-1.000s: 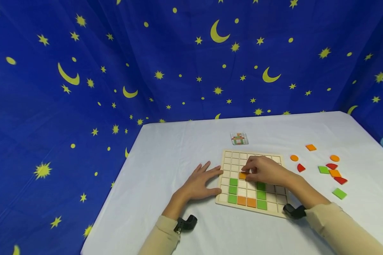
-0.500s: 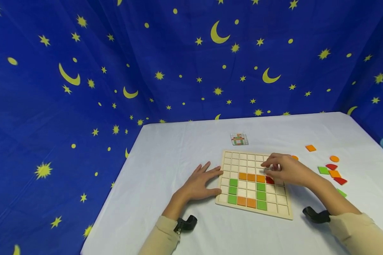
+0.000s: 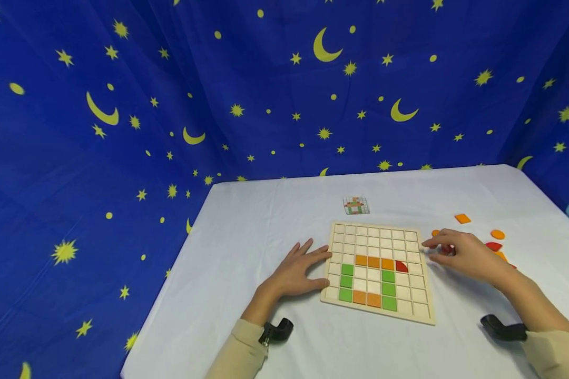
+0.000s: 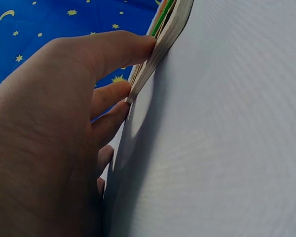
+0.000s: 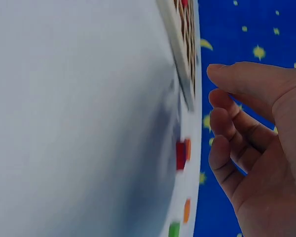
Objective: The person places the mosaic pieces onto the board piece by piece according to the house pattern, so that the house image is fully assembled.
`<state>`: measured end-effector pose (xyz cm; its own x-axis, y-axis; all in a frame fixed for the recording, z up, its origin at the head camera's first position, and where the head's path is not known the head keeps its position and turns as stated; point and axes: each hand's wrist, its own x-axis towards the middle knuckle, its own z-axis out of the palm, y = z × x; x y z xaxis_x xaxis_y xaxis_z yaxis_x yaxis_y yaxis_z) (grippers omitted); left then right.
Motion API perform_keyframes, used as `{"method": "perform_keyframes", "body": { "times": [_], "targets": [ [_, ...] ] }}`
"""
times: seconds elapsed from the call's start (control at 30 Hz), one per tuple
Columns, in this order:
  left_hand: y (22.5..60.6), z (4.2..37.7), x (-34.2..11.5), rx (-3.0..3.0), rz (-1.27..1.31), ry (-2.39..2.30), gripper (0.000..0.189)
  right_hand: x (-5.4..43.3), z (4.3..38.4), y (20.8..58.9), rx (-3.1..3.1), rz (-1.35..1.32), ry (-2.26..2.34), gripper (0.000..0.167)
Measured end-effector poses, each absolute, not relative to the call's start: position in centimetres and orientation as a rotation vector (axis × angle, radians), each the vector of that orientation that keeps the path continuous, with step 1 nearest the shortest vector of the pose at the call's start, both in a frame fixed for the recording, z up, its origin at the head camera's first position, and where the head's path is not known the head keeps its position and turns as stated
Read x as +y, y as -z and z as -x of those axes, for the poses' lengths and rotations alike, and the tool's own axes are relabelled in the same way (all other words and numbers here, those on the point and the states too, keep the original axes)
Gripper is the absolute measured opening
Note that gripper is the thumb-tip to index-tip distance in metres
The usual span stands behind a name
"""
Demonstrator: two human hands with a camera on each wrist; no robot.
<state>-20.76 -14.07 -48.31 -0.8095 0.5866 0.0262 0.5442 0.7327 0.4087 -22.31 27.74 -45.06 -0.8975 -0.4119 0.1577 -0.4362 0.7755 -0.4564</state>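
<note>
A wooden grid board (image 3: pixel 412 293) lies on the white table. My left hand (image 3: pixel 288 273) rests beside it, fingers spread, with fingertips and thumb against its left edge; the left wrist view has the thumb right at the board's rim (image 4: pixel 168 44). Green squares (image 3: pixel 388 289) form two columns in the cells. An orange row (image 3: pixel 373 262) spans their tops, ending in a red quarter-circle (image 3: pixel 401 266). Just off the board's right edge hovers my right hand (image 3: pixel 473 258), its fingers loosely bent with nothing between them. A loose red quarter-circle (image 3: pixel 448 249) shows partly beneath its fingers.
Behind the board lies a small pattern card (image 3: pixel 356 205). Loose pieces lie at the right, including an orange square (image 3: pixel 462 218), an orange circle (image 3: pixel 498 235) and a red quarter-circle (image 3: pixel 493 246); the right hand covers others. A blue starry curtain (image 3: pixel 275 79) surrounds the table.
My right hand has moved rightward from the orange row, across the board and past its right edge, uncovering the orange row and the red quarter-circle. The left hand has stayed still.
</note>
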Motion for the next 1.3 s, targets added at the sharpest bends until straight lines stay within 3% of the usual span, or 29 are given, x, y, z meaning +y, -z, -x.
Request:
{"method": "perform_keyframes", "body": {
  "times": [0.47, 1.3],
  "targets": [
    [48.7, 20.9, -13.8, 2.825, -0.929, -0.596, 0.07, 33.5, 21.5, 46.3, -2.99, -0.464, -0.701, 0.034],
    [48.3, 20.9, -14.0, 2.828, -0.92, -0.598, 0.07, 38.5, 21.3, 48.3, -3.023, -0.074, -0.655, 0.038]
  ]
}}
